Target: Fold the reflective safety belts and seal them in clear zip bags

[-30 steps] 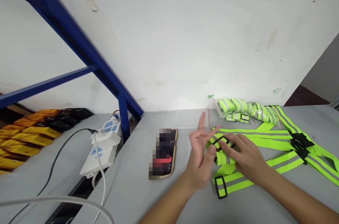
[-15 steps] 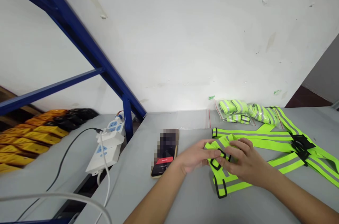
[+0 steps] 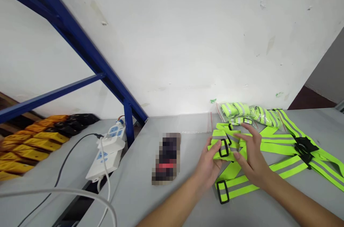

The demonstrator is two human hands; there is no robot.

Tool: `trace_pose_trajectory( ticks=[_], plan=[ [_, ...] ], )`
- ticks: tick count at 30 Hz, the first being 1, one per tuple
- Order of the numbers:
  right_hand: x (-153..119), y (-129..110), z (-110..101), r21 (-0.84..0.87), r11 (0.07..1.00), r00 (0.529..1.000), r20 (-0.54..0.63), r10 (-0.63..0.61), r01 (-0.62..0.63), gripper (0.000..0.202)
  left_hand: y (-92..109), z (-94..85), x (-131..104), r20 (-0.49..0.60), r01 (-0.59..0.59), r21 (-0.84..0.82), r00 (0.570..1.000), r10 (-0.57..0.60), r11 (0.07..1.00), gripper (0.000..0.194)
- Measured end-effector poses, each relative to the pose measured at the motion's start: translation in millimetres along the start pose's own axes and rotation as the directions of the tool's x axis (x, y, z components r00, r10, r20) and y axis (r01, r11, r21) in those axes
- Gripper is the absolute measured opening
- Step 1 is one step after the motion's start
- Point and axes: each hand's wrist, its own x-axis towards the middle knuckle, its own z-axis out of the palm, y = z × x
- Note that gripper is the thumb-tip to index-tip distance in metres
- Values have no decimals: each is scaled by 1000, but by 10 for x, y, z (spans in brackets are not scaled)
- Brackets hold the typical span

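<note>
Two hands, left fingers closed on folded strap

Bright, cool, diffuse light washes the white wall, palest low down by the surface. Shadows look soft, deepening at the lower left. Small glints dot the plastic bags. Wide-angle distortion stretches the edges; yellow packets look slightly smeared. 1 blocky mosaic hides the phone
</note>
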Motion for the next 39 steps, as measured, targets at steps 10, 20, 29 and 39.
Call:
trace_pose_trajectory(
  ticks=[10,20,29,39],
  plan=[
    [184,-194,-53,507,381,626,514,586,-773,54,-121,-40,-172,-96,15,417,995,27,909,64],
    [206,-213,-94,647,34,559,631,538,-762,49,-95,-287,8,445,-549,829,760,474,103,80],
    [183,-124,-44,643,-97,503,675,539,-760,44,-70,-325,10,607,-627,777,718,339,-64,48],
    [237,-163,-92,662,-40,477,579,661,-748,35,-161,-267,-28,84,-408,671,871,484,619,33]
  ],
)
